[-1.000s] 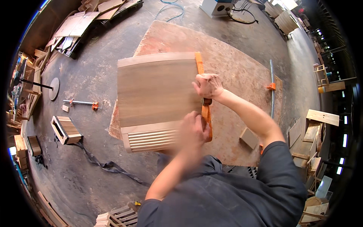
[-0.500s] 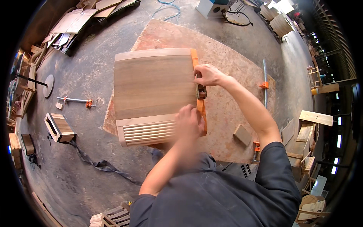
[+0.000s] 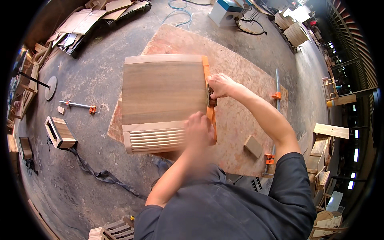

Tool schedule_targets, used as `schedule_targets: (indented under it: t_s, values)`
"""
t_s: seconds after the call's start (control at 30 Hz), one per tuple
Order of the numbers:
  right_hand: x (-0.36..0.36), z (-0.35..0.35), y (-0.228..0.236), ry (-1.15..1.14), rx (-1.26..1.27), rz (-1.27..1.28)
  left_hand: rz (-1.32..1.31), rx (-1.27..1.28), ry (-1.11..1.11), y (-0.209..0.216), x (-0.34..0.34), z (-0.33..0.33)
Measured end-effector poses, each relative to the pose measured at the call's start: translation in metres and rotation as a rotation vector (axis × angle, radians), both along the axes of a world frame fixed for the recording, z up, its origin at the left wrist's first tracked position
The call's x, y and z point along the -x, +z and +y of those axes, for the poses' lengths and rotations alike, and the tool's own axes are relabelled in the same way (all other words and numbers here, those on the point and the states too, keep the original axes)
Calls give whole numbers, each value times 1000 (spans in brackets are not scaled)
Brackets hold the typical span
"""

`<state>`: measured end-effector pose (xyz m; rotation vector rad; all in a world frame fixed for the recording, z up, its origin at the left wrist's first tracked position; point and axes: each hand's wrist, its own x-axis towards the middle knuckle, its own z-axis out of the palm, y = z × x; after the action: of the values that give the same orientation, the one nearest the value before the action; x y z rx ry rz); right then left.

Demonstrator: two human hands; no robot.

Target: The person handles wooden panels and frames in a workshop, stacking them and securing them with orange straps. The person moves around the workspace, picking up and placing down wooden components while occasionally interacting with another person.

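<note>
A wooden cabinet [image 3: 162, 92] with a brown top, paler edge strips and a slatted front panel [image 3: 156, 139] sits before me. An orange ratchet strap [image 3: 206, 66] runs along its right side. My right hand [image 3: 221, 85] is closed at the metal ratchet buckle [image 3: 212, 101], fingers curled over its upper part and partly hiding it. Close to the cabinet's front right corner, beside the strap, is my left hand [image 3: 198, 127]. Motion smears its fingers, so what it holds, if anything, does not show.
Under the cabinet lies a worn reddish board [image 3: 240, 80]. On its right are a bar clamp [image 3: 277, 95] with orange jaws and a wood block [image 3: 253, 146]. On the floor at left are another clamp [image 3: 80, 105], a small wooden box frame [image 3: 60, 132] and a dark strap [image 3: 106, 176].
My right hand has turned slightly, its fingers lower around the buckle. My left hand stays blurred at the same corner. The whole view has shifted a little.
</note>
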<state>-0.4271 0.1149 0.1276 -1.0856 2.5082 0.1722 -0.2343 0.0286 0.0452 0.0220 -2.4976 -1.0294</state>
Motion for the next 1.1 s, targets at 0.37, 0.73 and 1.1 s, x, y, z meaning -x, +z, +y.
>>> schedule_targets:
  t_s: [0.37, 0.73, 1.1]
  values:
    - [-84, 41, -19, 317, 329, 677, -106, -57, -62, 8, -5, -4]
    - [-110, 5, 6, -557, 355, 255, 106, 106, -144, 10, -18, -64]
    - [-78, -5, -28, -964, 278, 16, 5, 162, -48, -2, -15, -65]
